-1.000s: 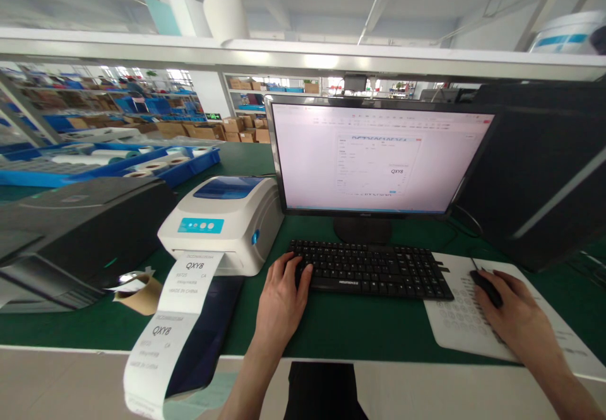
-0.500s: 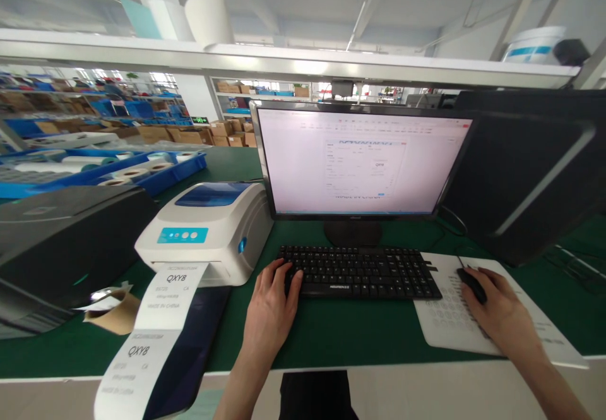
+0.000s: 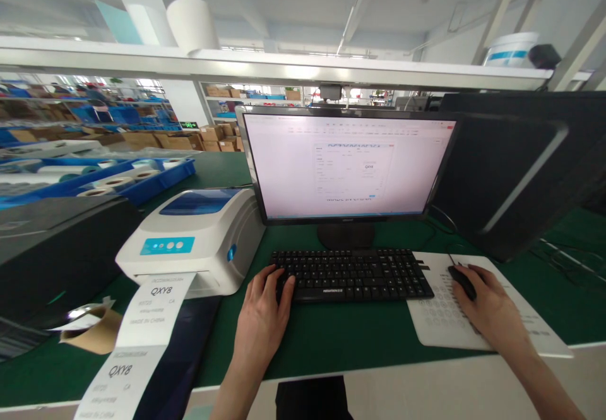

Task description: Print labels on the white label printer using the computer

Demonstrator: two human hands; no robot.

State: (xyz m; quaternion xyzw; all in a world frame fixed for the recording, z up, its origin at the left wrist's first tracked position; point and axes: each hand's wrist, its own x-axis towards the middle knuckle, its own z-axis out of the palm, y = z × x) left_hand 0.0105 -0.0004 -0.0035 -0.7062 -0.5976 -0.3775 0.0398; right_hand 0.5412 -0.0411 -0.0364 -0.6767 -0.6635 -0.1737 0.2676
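My left hand (image 3: 264,309) rests on the left end of a black keyboard (image 3: 353,275), fingers apart and curved over the keys, holding nothing. My right hand (image 3: 490,306) is wrapped over a black computer mouse (image 3: 463,282), which sits on a white printed mat (image 3: 435,319). Behind the keyboard stands a monitor (image 3: 348,167) showing a dialog window with "QXY8" on it. Left of my left hand is a white label printer (image 3: 194,237). A strip of printed labels (image 3: 146,319) hangs out of its front, over a dark flat object.
A black case (image 3: 506,167) leans right of the monitor, and a dark machine (image 3: 61,249) stands at the left. Blue trays (image 3: 165,180) with rolls lie behind the printer. A white shelf (image 3: 265,66) crosses above. A cardboard piece (image 3: 95,335) lies beside the labels.
The camera view has shifted slightly, so the scene sits a little further left. Both hands keep their places on the keyboard and mouse; the labels look the same.
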